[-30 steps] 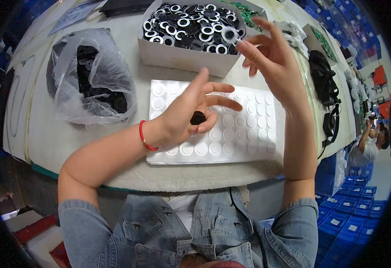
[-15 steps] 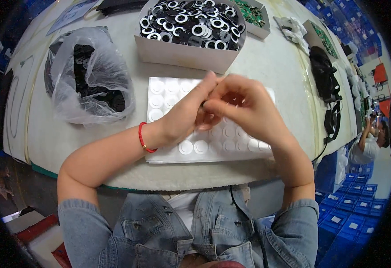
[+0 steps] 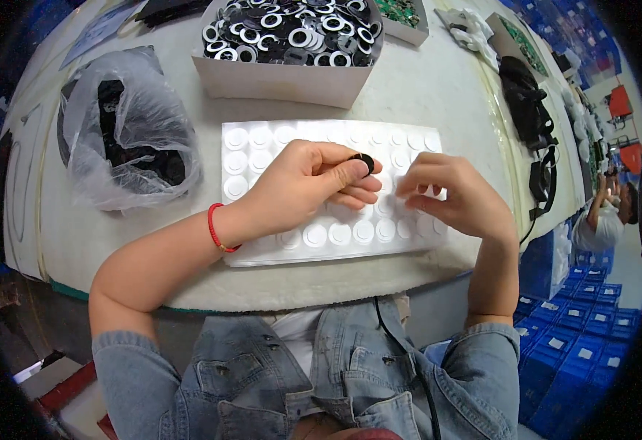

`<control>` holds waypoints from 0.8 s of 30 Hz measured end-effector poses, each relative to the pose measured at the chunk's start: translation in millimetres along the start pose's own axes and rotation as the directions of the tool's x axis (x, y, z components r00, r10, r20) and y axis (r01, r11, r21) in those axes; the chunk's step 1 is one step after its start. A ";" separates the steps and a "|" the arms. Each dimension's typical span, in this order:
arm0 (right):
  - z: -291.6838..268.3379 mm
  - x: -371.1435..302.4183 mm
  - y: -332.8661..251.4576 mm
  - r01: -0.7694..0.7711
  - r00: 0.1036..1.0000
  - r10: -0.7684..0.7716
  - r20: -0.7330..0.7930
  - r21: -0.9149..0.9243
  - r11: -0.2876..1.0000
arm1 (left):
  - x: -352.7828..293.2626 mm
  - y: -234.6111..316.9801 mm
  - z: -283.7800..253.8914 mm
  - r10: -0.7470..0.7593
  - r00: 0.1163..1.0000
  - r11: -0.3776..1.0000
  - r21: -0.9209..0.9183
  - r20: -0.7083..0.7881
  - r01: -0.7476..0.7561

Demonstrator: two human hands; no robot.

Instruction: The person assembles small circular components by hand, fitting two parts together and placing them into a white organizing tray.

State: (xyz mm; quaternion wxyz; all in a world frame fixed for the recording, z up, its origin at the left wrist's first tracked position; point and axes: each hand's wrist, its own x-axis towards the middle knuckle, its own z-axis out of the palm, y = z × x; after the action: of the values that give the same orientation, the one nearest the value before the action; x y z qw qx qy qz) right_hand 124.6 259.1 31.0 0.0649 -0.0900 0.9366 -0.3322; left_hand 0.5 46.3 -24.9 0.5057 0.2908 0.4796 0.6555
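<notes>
Disc [image 3: 367, 162] pt. hidden, L hand [image 3: 317, 178], box [image 3: 284, 81] cropped

1. Small black round disc [image 3: 363, 162]: partly covered by the left hand [image 3: 317, 176].
2. Right hand [image 3: 459, 192]: fingertips blurred; any grip cannot be told.
3. White rectangular sheet with rows of circles [image 3: 321, 254]: partly hidden beneath both hands.
4. White cardboard box of black-and-white rings [image 3: 277, 83]: far side cut off by the upper edge.
5. Crumpled translucent plastic bag [image 3: 90, 150]: black contents partly hidden by its folds.
</notes>
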 end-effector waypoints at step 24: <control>-21.0 1.9 -8.9 0.037 0.999 -0.011 -0.049 0.565 0.824 | 3.8 5.8 -6.1 -0.050 0.998 0.998 -0.041 0.030 0.051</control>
State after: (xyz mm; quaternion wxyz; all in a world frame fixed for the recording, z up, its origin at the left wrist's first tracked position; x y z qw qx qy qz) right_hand 120.0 264.7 52.7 0.0641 -0.0710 0.7961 -0.5975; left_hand -8.2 47.7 -22.2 0.5349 0.2774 0.4654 0.6483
